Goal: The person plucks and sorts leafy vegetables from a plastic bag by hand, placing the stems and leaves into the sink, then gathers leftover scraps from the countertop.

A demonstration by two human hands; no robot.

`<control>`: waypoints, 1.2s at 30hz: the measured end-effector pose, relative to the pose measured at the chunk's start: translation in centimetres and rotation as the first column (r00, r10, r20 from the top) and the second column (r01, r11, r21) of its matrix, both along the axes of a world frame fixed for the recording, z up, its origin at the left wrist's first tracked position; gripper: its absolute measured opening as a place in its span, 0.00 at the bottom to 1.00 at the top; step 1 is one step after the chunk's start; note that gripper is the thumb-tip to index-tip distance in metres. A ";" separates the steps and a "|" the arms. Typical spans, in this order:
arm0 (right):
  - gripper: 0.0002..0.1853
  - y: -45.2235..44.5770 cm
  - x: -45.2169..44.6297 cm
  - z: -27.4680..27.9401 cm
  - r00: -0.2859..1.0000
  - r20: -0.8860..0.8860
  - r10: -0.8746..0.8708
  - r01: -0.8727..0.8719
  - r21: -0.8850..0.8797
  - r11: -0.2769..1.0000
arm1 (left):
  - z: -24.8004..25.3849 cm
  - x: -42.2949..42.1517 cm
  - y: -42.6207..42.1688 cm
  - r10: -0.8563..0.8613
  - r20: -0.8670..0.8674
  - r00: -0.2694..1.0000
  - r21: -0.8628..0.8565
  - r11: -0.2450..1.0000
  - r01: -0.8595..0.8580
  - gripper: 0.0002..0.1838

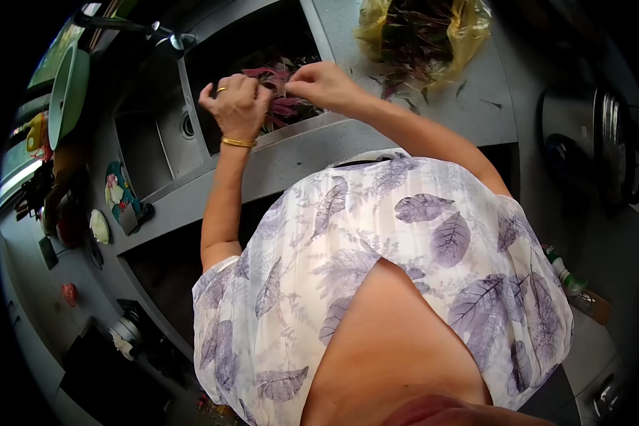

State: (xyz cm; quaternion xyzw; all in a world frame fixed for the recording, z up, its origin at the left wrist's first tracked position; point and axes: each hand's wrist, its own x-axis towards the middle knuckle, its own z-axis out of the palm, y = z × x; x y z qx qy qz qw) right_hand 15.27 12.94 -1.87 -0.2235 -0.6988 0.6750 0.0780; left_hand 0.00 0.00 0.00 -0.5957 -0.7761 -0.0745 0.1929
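Purple-red leafy greens (285, 110) lie in the dark right-hand basin of the sink (215, 71), below and between my hands. My left hand (238, 106), wearing a ring and a gold bracelet, is curled with its thumb side against the leaves; the little finger sticks out. Close by on the right, my right hand (326, 86) pinches with thumb and forefinger at the greens. The pieces in the fingers are small and partly hidden. On the counter to the right, a yellow plastic bag (468, 35) stands open, full of the same greens.
Loose leaves (412, 92) are scattered on the counter (468, 117) before the bag. A second steel basin (170, 145) with a drain lies left, under a faucet (177, 40). A green basin (69, 96) leans at the far left. A rounded appliance (582, 121) stands right.
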 end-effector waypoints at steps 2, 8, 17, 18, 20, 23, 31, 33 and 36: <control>0.23 -1.2 -0.8 1.0 1.000 -0.025 0.009 0.000 0.323 0.946 | 0.3 -2.5 -1.1 0.107 -0.029 0.994 -0.035 0.993 -0.108 0.13; 0.06 2.4 8.3 -1.3 0.922 -0.333 -0.197 0.383 0.713 0.587 | -6.7 -5.4 -1.2 0.108 0.322 0.941 -0.117 0.990 -0.074 0.12; 0.16 9.1 17.4 -6.2 0.884 0.124 -0.451 0.173 0.808 0.563 | -2.8 3.1 6.1 -0.289 0.473 0.832 0.132 0.957 0.257 0.07; 0.17 9.2 17.0 -7.0 0.865 0.182 -0.468 0.131 0.818 0.560 | -2.3 4.1 6.8 -0.332 0.493 0.804 0.155 0.943 0.295 0.07; 0.16 9.0 16.4 -7.2 0.834 0.250 -0.491 0.084 0.823 0.561 | -1.8 5.3 7.7 -0.405 0.456 0.792 0.176 0.914 0.366 0.07; 0.14 8.4 16.2 -6.7 0.843 0.200 -0.500 0.142 0.813 0.564 | -1.5 6.4 8.3 -0.422 0.477 0.771 0.169 0.905 0.391 0.06; 0.10 8.1 17.0 -1.6 0.731 -0.149 -0.666 0.680 0.229 0.696 | 0.1 7.3 8.3 -0.484 0.484 0.729 0.280 0.875 0.396 0.06; 0.11 8.0 16.7 0.0 0.725 -0.269 -0.634 0.685 0.183 0.705 | 1.2 7.8 8.3 -0.526 0.479 0.703 0.360 0.848 0.389 0.07; 0.11 8.1 16.4 1.4 0.746 -0.332 -0.578 0.596 -0.056 0.801 | 3.8 8.8 8.8 -0.642 0.409 0.649 0.494 0.753 0.434 0.11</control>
